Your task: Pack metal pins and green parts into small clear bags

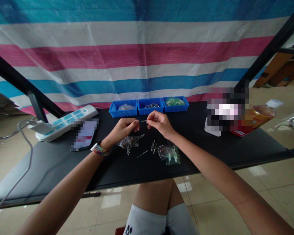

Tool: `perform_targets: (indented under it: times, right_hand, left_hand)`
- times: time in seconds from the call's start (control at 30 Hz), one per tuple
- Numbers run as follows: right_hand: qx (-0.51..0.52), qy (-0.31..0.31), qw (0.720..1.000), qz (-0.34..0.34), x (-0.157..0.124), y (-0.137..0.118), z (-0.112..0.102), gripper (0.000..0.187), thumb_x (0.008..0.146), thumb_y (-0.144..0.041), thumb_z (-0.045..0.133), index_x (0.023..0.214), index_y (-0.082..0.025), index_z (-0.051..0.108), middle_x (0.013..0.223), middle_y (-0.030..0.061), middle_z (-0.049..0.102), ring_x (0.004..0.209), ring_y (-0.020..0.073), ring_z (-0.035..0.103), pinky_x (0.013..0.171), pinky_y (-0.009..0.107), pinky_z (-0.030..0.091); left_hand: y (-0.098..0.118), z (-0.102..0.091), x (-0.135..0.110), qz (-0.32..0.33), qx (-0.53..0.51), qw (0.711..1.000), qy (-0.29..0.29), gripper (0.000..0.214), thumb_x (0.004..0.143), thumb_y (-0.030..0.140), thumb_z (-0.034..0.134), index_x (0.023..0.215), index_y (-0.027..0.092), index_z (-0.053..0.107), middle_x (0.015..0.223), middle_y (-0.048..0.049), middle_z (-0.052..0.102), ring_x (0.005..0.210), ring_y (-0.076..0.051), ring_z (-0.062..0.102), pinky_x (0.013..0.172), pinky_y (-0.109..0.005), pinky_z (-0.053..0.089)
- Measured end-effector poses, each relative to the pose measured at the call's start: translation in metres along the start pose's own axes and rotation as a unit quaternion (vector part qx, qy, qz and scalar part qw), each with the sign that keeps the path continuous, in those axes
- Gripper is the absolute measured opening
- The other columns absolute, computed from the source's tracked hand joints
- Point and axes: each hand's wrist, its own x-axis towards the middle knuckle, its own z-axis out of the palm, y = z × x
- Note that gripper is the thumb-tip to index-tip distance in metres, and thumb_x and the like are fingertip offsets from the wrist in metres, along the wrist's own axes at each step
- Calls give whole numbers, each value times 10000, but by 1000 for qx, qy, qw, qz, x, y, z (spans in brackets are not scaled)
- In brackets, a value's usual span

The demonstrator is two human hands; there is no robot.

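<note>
A thin metal pin [143,121] spans the gap between my hands above the black table. My left hand [127,128] pinches one end of it, and the fingers of my right hand [159,122] are closed on the other. Below my left hand lies a clear plastic bag [127,142] with several similar pins on and around it. One single pin [142,153] rests on the tabletop nearer to me. Beneath my right forearm are a clear bag [163,152] and a green-tinted bag [173,158] with small whitish pieces. What the pin exactly is stays too small to tell.
Three blue bins [124,113] line the back of the black table [108,178], holding clear bags, metal pieces and green bags. At left are a phone [85,134] and a white power strip [71,120]; at right, a bottle [257,117] and a white object [212,128].
</note>
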Motion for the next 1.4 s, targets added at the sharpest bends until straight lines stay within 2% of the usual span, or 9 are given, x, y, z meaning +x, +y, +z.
perform_targets:
  times: [0.17,0.3,0.5,0.63,0.73,0.83,0.97,1.2,1.4]
  right_hand:
    - [0,9,1000,0,2,4,-1,221,779,-340,822,817,-210,648,710,-32,662,612,141,674,638,292,586]
    - [-16,105,994,-37,14,10,-10,211,793,-359,814,820,-214,664,718,-21,681,614,150,701,633,286,608]
    - [-105,168,980,-33,31,18,-34,263,833,-334,682,1044,-205,771,1156,86,802,619,139,742,558,267,608]
    - [-173,182,967,-27,26,18,-39,215,842,-255,608,949,-189,782,1016,61,806,583,135,718,513,240,546]
    - [-213,130,967,-50,17,13,-33,161,858,-205,616,883,-194,775,937,38,781,624,139,693,571,253,536]
    - [-259,-29,962,-82,8,6,-20,143,861,-128,664,865,-199,788,916,35,752,719,157,676,675,285,527]
    - [-356,-178,911,-110,-4,4,-3,195,810,-21,744,860,-203,789,877,26,700,815,183,633,776,318,490]
    - [-443,-163,876,-101,-5,9,-5,193,861,-3,685,861,-189,736,896,33,646,883,191,600,756,300,424]
    - [-359,-79,925,-95,1,14,-13,151,843,-43,675,853,-191,707,879,3,641,737,138,601,691,277,437]
  left_hand:
    - [1,1,1,-24,-4,1000,14,567,1060,584,510,768,160,748,713,-64,728,665,-170,648,661,-277,491]
    - [1,0,2,-34,-1,999,34,499,1039,548,530,823,160,758,767,-72,750,729,-195,681,703,-293,515]
    - [-2,-2,1,-38,4,999,17,432,1027,507,552,868,166,763,819,-71,761,767,-200,689,718,-295,521]
    - [-2,-1,0,-28,10,1000,1,353,1002,449,581,874,169,754,823,-58,753,762,-191,689,710,-285,515]
    - [1,-1,1,-26,15,1000,8,320,979,421,588,855,170,743,820,-57,754,749,-188,689,697,-283,513]
    - [3,0,1,-22,16,999,22,309,973,407,580,850,173,739,816,-56,754,746,-189,692,694,-284,517]
    - [4,-1,0,-16,28,999,32,309,977,399,572,834,176,730,807,-52,746,742,-186,683,692,-281,513]
    - [2,-1,0,-24,35,999,25,331,993,416,566,852,171,740,805,-54,744,740,-186,678,684,-280,503]
    - [2,1,0,-20,37,999,33,268,969,414,649,919,169,745,878,-58,762,809,-194,691,721,-279,515]
